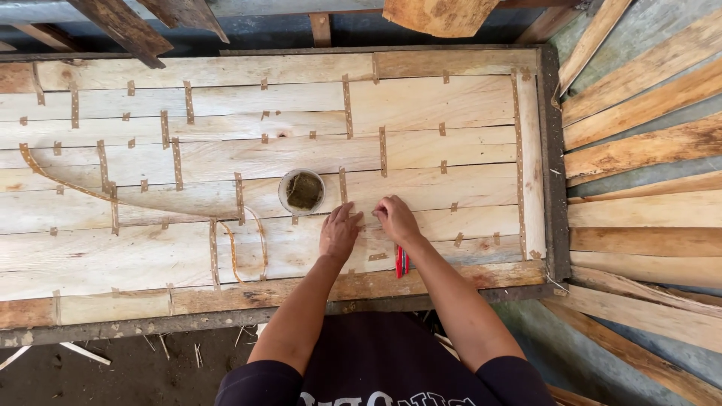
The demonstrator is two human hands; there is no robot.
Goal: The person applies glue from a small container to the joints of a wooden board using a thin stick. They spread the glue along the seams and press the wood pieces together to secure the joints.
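A large sheet of pale wood veneer strips (421, 105), joined by many short brown tape pieces, lies flat on a work table. My left hand (340, 231) rests palm down on the veneer, fingers spread, just below a small round cup (302, 191) of brownish liquid. My right hand (395, 219) presses its fingertips on the seam right beside the left hand. A red-handled tool (401, 262) shows under my right wrist; whether the hand grips it cannot be told. A loose curl of brown tape (235, 252) lies left of my hands.
A dark frame edge (555, 165) borders the table on the right. Long veneer strips (647, 150) fan out in a pile beyond it. Rough planks (124, 26) lie across the top. Dirt floor with splinters (113, 361) shows below the table's front edge.
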